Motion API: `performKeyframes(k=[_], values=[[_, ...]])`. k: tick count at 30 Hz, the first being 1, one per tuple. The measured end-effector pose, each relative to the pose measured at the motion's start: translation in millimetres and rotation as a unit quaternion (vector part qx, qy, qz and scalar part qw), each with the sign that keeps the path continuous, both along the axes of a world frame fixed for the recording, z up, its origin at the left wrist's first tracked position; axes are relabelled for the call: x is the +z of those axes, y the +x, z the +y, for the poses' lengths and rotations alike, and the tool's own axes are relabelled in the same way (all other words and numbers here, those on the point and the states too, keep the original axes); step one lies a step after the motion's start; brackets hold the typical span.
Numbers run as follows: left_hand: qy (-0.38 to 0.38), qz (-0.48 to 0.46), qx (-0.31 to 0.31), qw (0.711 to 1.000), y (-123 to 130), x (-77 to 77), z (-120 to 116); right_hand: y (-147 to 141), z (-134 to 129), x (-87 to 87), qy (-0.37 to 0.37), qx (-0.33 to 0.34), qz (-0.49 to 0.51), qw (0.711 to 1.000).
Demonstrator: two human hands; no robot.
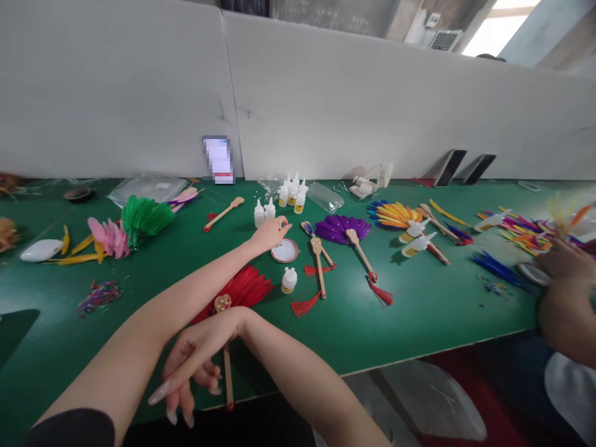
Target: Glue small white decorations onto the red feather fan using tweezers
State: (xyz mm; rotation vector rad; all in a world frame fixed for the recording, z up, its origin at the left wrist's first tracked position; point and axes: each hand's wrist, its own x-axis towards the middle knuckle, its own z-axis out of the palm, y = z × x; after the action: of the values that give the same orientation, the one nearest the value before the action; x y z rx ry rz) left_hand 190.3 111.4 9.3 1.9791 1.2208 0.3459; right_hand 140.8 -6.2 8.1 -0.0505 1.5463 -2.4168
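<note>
My left hand (271, 234) reaches over the table, just above a small round white dish with a red rim (285, 251). Its fingertips are pinched together; anything between them is too small to make out. Crossing below the left arm, my right hand (198, 357) hangs with bent, spread fingers and holds nothing. A red feather fan (249, 287) lies beneath my arms, its wooden handle (227, 372) pointing at the table edge and a beaded ornament (222, 303) at its base. A white glue bottle (289, 280) stands right of the red feathers.
Several glue bottles (293, 192) stand behind the dish. A purple fan (343, 231), tasselled wooden handles (318, 264) and an orange-blue fan (395, 214) lie to the right. Green feathers (145, 218) lie left. Another person's hand (565, 261) works at far right.
</note>
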Motion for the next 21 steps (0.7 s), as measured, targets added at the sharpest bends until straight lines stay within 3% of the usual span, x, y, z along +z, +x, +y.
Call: performKeyframes(k=[6, 11, 15, 16, 19, 21], values=[[-0.012, -0.078, 0.027, 0.997, -15.2, 9.8, -3.9, 1.4, -1.3, -9.6, 0.029, -0.016, 0.020, 0.999], [-0.010, -0.212, 0.061, 0.975, -59.8, 47.6, -27.0, 9.3, -0.3, 2.3, 0.050, -0.038, 0.014, 0.998], [0.029, -0.331, 0.089, 0.939, -106.1, 94.4, -67.2, 31.7, -5.8, 27.8, 0.032, -0.182, 0.033, 0.982], [0.046, -0.398, 0.073, 0.913, -117.5, 105.5, -79.7, 38.2, -9.0, 34.9, 0.029, -0.225, 0.039, 0.973], [0.130, -0.496, 0.040, 0.858, -149.2, 129.3, -115.7, 50.3, -21.1, 57.7, 0.010, -0.383, 0.077, 0.920], [0.197, -0.506, 0.064, 0.838, -168.3, 135.5, -132.7, 48.0, -29.7, 74.0, -0.014, -0.469, 0.108, 0.877]])
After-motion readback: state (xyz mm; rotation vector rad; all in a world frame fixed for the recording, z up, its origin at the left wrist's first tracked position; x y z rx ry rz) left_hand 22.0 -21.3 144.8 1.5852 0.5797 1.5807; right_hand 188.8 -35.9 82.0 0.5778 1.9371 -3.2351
